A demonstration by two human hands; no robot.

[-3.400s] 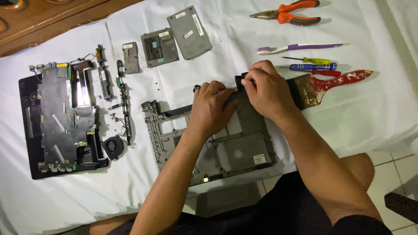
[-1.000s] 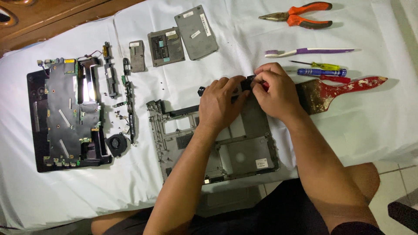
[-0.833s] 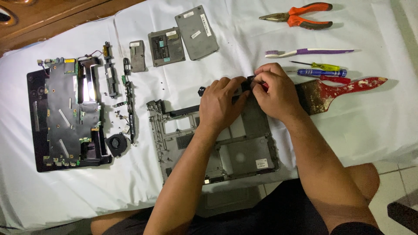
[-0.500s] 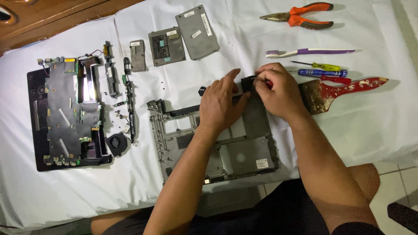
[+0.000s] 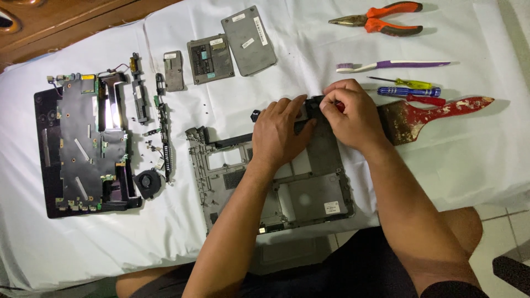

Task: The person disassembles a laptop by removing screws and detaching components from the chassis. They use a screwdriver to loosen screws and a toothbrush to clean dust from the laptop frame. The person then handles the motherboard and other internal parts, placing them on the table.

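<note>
A grey plastic laptop base shell (image 5: 309,193) lies on the white cloth in front of me. Both hands work at its far edge. My left hand (image 5: 280,131) lies over the shell's far rim, fingertips touching a small black part (image 5: 313,102) there. My right hand (image 5: 352,115) pinches the same black part from the right; a bit of red shows between its fingers, and I cannot tell what it is. The part is mostly hidden by the fingers.
At the left lies a laptop chassis with its circuit board (image 5: 88,149), a small fan (image 5: 147,182), loose brackets and screws (image 5: 160,132). Two grey cover plates (image 5: 232,47) lie at the back. Pliers (image 5: 381,16), a toothbrush (image 5: 395,65), screwdrivers (image 5: 408,88) and a red paintbrush (image 5: 436,110) sit at the right.
Both hands stay at the shell's far edge. The left fingers have stretched a little toward the black part, and the right fingers have shifted their pinch on it.
</note>
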